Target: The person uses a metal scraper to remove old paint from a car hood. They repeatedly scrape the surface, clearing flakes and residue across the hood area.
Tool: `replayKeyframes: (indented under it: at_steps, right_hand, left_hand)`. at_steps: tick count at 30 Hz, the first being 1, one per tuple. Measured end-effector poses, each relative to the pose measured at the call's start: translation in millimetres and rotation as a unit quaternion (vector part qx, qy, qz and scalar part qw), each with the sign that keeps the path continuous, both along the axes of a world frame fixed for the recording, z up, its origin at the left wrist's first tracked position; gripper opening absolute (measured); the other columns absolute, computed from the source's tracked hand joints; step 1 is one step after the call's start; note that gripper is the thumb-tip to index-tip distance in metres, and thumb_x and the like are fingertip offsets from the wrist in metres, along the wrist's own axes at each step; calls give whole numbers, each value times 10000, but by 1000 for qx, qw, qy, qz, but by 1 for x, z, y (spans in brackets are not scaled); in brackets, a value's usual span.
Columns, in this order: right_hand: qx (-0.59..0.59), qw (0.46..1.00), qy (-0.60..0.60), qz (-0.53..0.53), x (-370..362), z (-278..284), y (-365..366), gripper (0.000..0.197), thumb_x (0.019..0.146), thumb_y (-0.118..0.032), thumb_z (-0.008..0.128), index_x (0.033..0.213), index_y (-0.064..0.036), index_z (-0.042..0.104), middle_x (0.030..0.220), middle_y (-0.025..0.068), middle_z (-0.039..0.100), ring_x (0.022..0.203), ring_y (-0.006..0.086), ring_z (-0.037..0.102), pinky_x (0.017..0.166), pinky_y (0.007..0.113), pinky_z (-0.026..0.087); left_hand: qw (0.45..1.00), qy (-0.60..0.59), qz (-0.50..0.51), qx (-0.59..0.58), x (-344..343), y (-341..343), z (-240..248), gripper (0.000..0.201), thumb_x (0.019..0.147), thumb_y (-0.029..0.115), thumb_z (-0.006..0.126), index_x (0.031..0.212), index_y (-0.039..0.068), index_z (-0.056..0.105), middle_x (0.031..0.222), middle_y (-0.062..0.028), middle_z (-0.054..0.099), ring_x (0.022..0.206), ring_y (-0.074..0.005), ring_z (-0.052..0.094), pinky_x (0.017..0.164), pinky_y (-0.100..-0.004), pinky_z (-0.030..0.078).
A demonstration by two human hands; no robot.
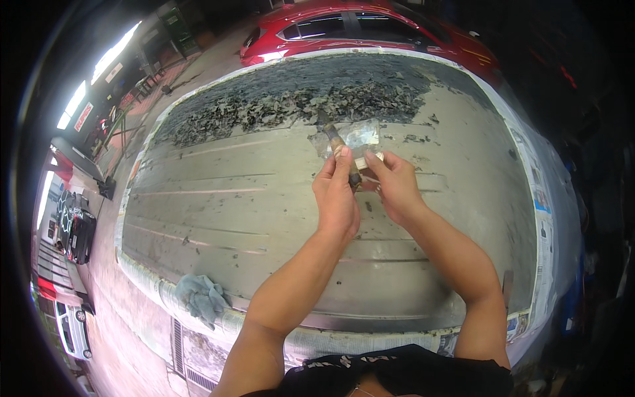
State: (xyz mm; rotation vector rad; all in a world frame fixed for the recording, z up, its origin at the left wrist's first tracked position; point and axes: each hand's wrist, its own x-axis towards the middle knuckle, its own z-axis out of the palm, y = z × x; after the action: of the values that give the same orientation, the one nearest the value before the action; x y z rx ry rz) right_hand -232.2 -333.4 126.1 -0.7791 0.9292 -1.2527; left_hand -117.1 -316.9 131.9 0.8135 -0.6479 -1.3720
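Note:
My left hand point(336, 198) is closed round a slim brown tool point(335, 139) with a dark far end, perhaps a scraper; its kind is not clear. It slants away from me over a broad grey vehicle roof panel point(198, 215). Close beside it, my right hand point(399, 187) pinches a small pale piece point(361, 163) between thumb and finger, held near the tool's shaft. Just beyond both hands is a clear, shiny plastic sheet or packet point(362, 135). Dark flakes of peeled coating point(264, 112) cover the far part of the panel.
Newspaper and masking point(542, 225) line the panel's edges. A crumpled blue-grey cloth point(200, 298) lies at the near left edge. Past the far edge stands a red car point(344, 30). A dark car point(81, 235) and a white vehicle point(73, 329) are off to the left.

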Motion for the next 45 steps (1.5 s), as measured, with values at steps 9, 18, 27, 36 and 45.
replayKeyframes:
  at_steps: [9, 18, 27, 36, 45]
  right_hand:
    - [-273, 910, 306, 53, -4, 20, 7, 415, 920, -155, 705, 1273, -12, 540, 1069, 97, 664, 891, 149, 670, 705, 303, 539]
    - [-82, 996, -26, -7, -11, 31, -55, 390, 905, -144, 507, 1260, 6, 454, 1056, 118, 604, 795, 211, 632, 617, 352, 493]
    - [-305, 824, 457, -135, -31, 71, -89, 430, 981, -332, 611, 1335, -88, 610, 901, 76, 640, 762, 199, 602, 688, 335, 491]
    - [-329, 660, 674, -39, -43, 67, -98, 342, 955, -247, 661, 1288, -179, 695, 973, 169, 659, 957, 335, 671, 848, 432, 521]
    - [-350, 718, 594, -96, -44, 74, -93, 298, 953, -227, 643, 1239, -179, 715, 1091, 201, 640, 1006, 414, 660, 869, 506, 523]
  left_hand:
    - [997, -73, -10, -20, 0, -10, 20, 353, 1037, 278, 607, 1130, -58, 659, 945, -85, 679, 784, -112, 584, 708, -299, 488]
    - [895, -417, 19, -157, 23, -80, 32, 369, 948, 299, 643, 949, -59, 735, 833, -192, 712, 799, -278, 706, 751, -412, 540]
    - [742, -629, 44, -227, 88, -128, 40, 498, 872, 40, 709, 1237, 41, 372, 874, -200, 687, 657, -248, 710, 542, -360, 548]
    - [814, -549, 17, -190, 95, -126, 72, 350, 849, 50, 751, 1160, -83, 660, 865, -122, 712, 599, -139, 660, 525, -284, 541]
    - [795, -582, 18, -170, 91, -121, 65, 420, 834, 54, 743, 1225, -73, 658, 754, -184, 724, 595, -198, 703, 619, -347, 530]
